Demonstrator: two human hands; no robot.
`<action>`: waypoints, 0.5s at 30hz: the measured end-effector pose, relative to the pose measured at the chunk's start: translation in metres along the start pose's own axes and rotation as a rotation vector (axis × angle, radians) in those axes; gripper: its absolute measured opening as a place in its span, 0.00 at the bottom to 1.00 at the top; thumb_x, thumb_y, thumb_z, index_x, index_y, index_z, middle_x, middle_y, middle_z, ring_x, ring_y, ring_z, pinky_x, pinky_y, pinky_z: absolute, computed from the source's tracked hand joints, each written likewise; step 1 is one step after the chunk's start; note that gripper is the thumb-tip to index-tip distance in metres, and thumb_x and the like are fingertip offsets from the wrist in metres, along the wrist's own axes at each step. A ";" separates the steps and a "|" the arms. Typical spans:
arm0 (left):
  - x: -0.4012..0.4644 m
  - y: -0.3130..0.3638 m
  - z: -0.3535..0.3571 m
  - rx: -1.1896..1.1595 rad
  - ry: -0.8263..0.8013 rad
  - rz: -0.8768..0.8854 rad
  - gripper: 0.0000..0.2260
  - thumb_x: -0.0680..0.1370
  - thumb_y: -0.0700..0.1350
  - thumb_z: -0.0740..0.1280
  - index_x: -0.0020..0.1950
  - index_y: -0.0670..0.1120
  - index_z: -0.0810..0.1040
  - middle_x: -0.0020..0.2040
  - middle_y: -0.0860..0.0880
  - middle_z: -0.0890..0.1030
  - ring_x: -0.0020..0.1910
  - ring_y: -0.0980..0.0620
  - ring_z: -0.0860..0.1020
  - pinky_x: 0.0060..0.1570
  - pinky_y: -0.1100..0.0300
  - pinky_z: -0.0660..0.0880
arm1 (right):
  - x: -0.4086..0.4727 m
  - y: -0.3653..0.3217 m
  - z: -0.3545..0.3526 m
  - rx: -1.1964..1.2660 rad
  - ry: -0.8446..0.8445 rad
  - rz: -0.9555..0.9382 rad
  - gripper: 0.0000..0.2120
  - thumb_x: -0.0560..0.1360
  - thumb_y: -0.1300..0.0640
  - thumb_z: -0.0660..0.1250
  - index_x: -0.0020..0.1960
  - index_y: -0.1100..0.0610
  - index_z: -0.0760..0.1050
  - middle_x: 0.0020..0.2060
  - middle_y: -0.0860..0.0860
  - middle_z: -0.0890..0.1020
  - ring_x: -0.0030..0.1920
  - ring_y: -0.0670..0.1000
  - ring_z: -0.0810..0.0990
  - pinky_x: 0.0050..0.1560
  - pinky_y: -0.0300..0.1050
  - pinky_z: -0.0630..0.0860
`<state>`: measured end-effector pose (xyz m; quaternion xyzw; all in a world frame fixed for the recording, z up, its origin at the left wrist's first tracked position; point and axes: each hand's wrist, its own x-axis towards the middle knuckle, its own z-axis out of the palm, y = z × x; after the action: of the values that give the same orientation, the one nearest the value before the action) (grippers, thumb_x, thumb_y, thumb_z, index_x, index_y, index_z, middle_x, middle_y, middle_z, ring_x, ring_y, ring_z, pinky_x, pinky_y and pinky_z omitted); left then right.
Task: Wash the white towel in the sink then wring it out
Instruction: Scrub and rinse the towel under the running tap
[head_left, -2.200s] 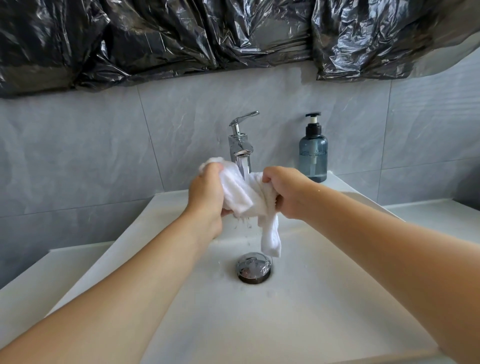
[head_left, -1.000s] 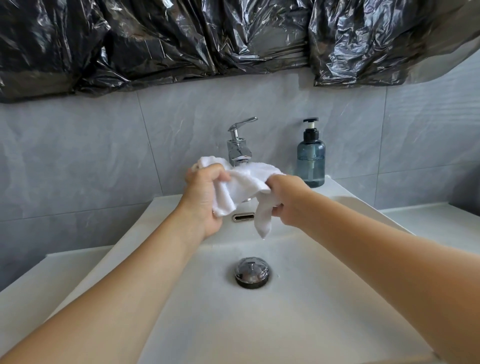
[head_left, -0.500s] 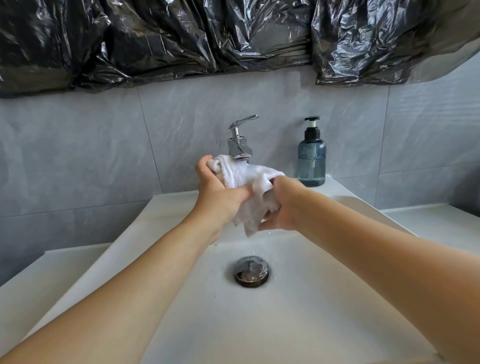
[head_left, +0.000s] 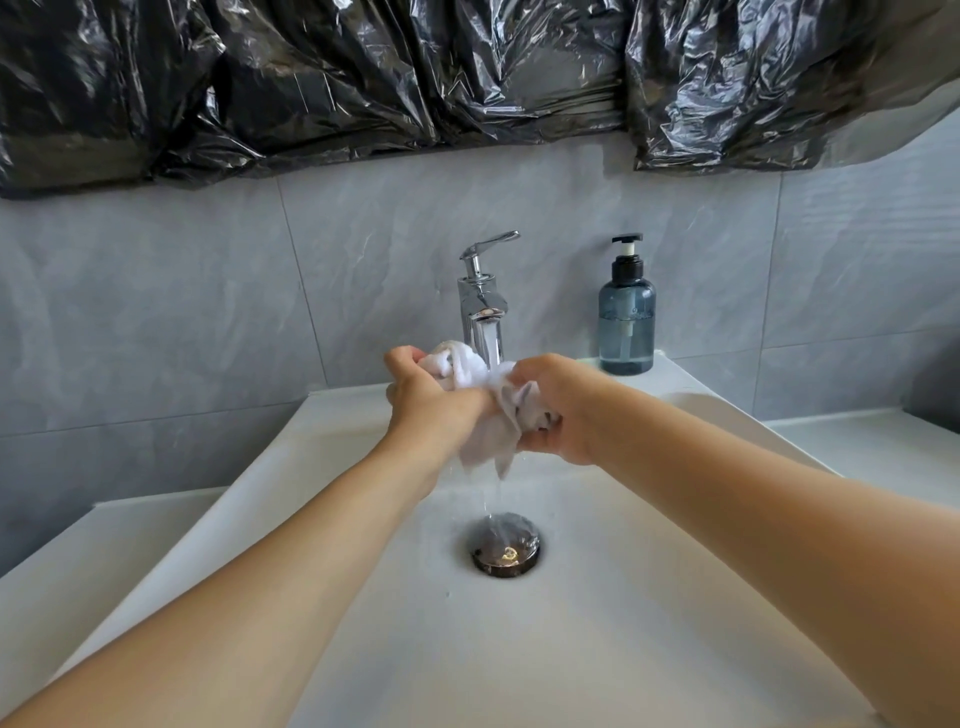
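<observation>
Towel bunched between hands — above sink middle

The faucet stood just behind both hands, blocking the way back. A soap bottle stood beyond the right hand. Below them the sink lay open down to the drain.

Much of the white towel is hidden, bunched inside the left hand and right hand. Both forearms are cut off by the bottom edge. Black plastic sheeting covers the upper wall.
</observation>
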<state>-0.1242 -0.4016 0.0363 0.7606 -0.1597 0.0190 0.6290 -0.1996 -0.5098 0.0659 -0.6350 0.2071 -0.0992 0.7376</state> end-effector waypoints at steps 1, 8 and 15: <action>0.000 0.001 0.001 -0.002 -0.014 0.002 0.29 0.65 0.47 0.74 0.54 0.58 0.57 0.63 0.45 0.70 0.52 0.48 0.77 0.38 0.58 0.72 | 0.002 0.000 -0.002 -0.028 0.016 -0.010 0.15 0.79 0.72 0.57 0.39 0.58 0.73 0.47 0.59 0.75 0.52 0.63 0.80 0.58 0.61 0.78; -0.009 0.015 -0.001 -0.074 -0.018 -0.024 0.28 0.60 0.53 0.69 0.57 0.56 0.61 0.62 0.47 0.71 0.55 0.47 0.78 0.54 0.44 0.79 | 0.007 0.002 -0.007 -0.064 0.043 -0.037 0.14 0.74 0.76 0.60 0.44 0.62 0.80 0.39 0.55 0.80 0.35 0.52 0.79 0.41 0.52 0.83; -0.012 0.012 0.000 0.086 -0.013 0.033 0.30 0.66 0.43 0.74 0.61 0.54 0.60 0.64 0.46 0.66 0.50 0.52 0.73 0.39 0.59 0.70 | 0.000 -0.006 -0.007 0.023 0.089 -0.031 0.12 0.73 0.67 0.53 0.46 0.58 0.74 0.45 0.58 0.80 0.43 0.61 0.82 0.47 0.62 0.81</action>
<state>-0.1391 -0.4005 0.0448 0.7844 -0.1753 0.0311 0.5941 -0.2021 -0.5165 0.0708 -0.6248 0.2286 -0.1413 0.7331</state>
